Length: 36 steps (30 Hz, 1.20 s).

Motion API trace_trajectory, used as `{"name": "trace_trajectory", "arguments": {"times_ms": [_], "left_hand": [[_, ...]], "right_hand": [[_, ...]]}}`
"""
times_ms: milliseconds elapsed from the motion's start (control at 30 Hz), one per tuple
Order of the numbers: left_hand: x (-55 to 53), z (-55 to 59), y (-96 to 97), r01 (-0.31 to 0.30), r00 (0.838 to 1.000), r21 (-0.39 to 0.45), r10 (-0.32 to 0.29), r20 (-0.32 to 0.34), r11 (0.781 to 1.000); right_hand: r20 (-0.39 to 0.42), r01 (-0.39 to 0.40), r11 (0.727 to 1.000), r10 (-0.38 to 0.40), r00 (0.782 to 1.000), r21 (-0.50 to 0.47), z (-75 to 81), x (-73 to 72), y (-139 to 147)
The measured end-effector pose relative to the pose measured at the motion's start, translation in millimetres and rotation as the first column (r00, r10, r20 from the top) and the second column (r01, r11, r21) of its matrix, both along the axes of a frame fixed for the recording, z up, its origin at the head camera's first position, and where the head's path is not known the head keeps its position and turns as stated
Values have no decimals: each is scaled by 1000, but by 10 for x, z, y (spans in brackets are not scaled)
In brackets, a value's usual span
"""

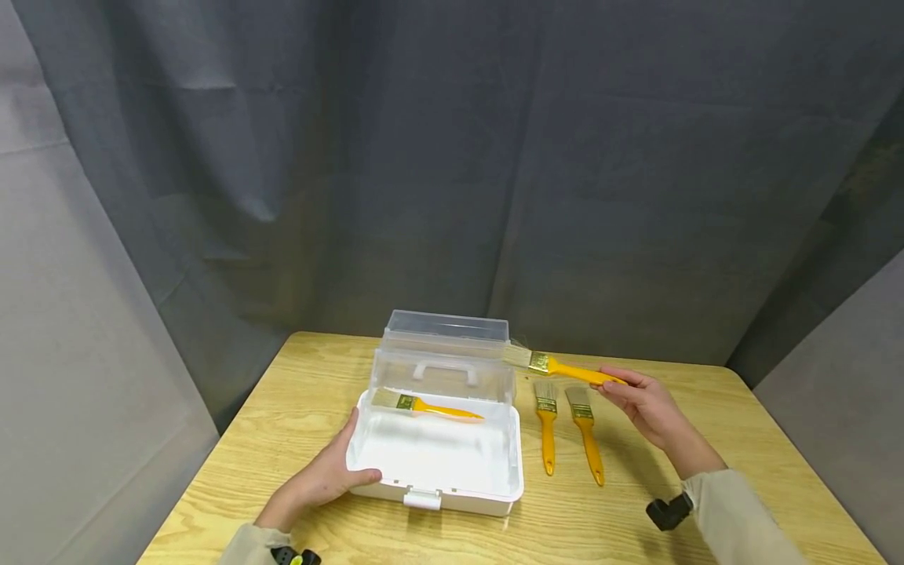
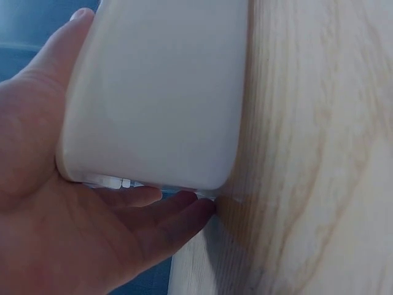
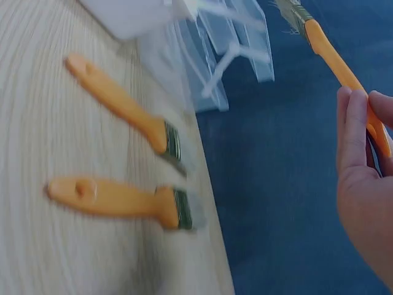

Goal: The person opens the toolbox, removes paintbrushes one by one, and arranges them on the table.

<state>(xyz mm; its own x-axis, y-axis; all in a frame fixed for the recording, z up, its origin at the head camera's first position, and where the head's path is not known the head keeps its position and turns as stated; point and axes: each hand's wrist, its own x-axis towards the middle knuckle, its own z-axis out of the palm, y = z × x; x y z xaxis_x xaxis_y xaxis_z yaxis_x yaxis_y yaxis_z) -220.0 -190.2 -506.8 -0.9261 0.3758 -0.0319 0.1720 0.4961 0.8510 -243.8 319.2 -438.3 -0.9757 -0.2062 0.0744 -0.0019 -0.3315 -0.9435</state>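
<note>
1. The white box [image 1: 438, 459] sits on the wooden table [image 1: 271, 408] with its clear lid [image 1: 391, 367] raised at the back, so the way in from above is free.
2. One yellow-handled brush [image 1: 425, 406] is already inside, lying across the rear part of the box with its bristles to the left.
3. The right hand [image 1: 650, 410] pinches a second brush [image 1: 568, 369] near the end of its handle, thumb against fingers. This brush is off the table, its bristles pointing toward the lid's right side (whether they touch it, I cannot tell).
4. The left hand [image 1: 321, 475] grips the box's left end, thumb along the front rim and fingers bent round the far corner, apparently to steady it.
5. Two more brushes lie on the table to the right of the box, bristles away from the person: the nearer brush [image 1: 547, 428] and the outer brush [image 1: 588, 436], well short of the rim.
6. My judgement of progress: an early stage, with one brush in, one in hand and two untouched.
</note>
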Motion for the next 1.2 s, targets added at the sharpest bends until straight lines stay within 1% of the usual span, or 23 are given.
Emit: {"name": "trace_trajectory", "arguments": {"times_ms": [167,267,367,467,567,667,800,967,1033,1200], "left_hand": [[-3,1,-6,4,1000,20,-4,4,1000],[-2,8,-4,5,1000,32,-5,0,999],[-1,3,-2,0,1000,19,1,-6,1000],[-5,-22,-10,-2,1000,10,2,-7,1000],[-11,-51,-19,0,1000,7,0,-6,1000],[-15,-54,-20,4,1000,7,-4,-3,1000],[-15,-40,-18,1,1000,6,-1,0,1000],[-5,-43,-15,1,1000,-4,-1,-15,1000],[0,-45,-13,0,1000,-10,0,-24,1000],[11,-35,-15,-18,1000,-30,18,-10,999]], "right_hand": [[5,-2,998,2,1000,-66,-105,77,267],[11,0,996,1,1000,-88,-184,122,418],[40,29,992,-25,999,-119,-260,169,568],[72,66,989,-57,996,-131,-317,214,714],[108,97,984,-81,991,-149,-371,247,855],[135,118,979,-97,986,-166,-433,266,982],[140,126,977,-102,985,-174,-512,298,1111],[138,127,974,-102,985,-187,-592,346,1250],[146,135,973,-109,983,-185,-613,360,1296],[183,143,976,-112,977,-167,-667,383,1386]]}}
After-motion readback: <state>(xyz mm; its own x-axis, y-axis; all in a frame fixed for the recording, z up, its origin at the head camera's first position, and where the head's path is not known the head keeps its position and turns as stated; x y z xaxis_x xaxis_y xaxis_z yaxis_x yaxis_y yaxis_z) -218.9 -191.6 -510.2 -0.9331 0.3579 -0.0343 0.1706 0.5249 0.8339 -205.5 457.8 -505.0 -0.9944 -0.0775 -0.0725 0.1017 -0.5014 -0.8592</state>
